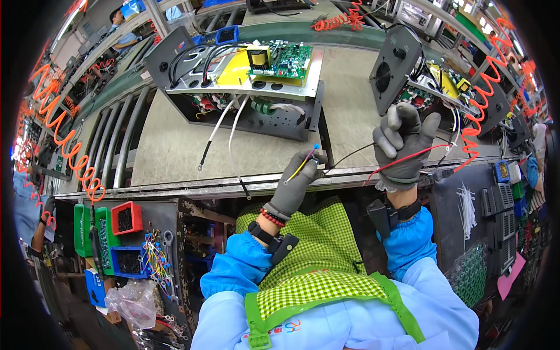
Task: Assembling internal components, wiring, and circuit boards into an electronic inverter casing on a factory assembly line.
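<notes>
My left hand (294, 184), in a grey glove, is closed with fingertips pinching a short yellow wire (298, 171) that has a blue terminal end. A thin black wire (350, 156) stretches from beside it toward my right hand (401, 146). That gloved hand is raised with curled fingers, and a red wire (408, 161) crosses it; how the fingers grip the wires is partly hidden. Beyond my left hand stands an open grey metal chassis (251, 122), bearing a green circuit board (296, 63). White cables (217, 131) with ring terminals hang from its front.
A second chassis (382, 76) stands behind my right hand. Coiled orange air hoses (70, 146) hang at both sides. Left below are a red bin (126, 218), bundled coloured wires (156, 256) and a wrench (169, 256). White cable ties (466, 210) lie at right. Another person (29, 204) is at far left.
</notes>
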Demonstrator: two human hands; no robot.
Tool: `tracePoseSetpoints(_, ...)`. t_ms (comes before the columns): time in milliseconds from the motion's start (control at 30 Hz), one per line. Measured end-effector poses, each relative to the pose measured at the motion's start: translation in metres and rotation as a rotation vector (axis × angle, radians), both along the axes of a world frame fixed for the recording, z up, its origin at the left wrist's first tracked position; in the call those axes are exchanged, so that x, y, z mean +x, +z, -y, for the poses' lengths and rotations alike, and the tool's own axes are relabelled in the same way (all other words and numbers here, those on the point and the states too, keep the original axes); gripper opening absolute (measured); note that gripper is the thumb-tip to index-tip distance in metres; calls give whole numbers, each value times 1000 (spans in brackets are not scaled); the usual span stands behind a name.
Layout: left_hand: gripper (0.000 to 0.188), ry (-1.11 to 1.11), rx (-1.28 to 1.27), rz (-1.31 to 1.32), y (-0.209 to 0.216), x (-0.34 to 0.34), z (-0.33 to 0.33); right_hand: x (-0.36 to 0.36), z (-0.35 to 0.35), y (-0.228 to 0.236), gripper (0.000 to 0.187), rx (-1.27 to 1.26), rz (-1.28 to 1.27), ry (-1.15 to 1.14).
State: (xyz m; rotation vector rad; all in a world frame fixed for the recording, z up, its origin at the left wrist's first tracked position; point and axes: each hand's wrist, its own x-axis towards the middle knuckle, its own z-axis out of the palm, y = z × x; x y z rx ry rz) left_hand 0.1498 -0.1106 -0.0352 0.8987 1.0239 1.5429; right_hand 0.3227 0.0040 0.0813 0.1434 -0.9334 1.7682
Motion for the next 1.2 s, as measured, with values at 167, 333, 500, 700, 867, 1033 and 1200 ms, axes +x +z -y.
tracePoseSetpoints(167,23,-12,-122,491,-12,13,3,-4,2,9,61,58,-38,-4)
tracePoseSetpoints(333,21,-35,13,659,-2,15,2,-8,8,-4,64,13,33,-69)
tracePoseSetpoints(500,22,52,45,527,19,15,4,-18,18,-33,37,112,915,-248)
tracePoseSetpoints(700,22,114,-28,195,26,16,2,-19,34,-63,31,91,1066,-55)
tracePoseSetpoints(867,27,125,5,134,16,-1,-4,-18,2,-69,31,180,1247,-67)
tracePoseSetpoints(1033,27,263,-197,463,-5,-83,-41,-36,-64,-71,27,364,1184,-286)
tracePoseSetpoints(1200,28,49,-193,326,-34,-122,-78,-81,-119,-84,25,867,1162,-482)
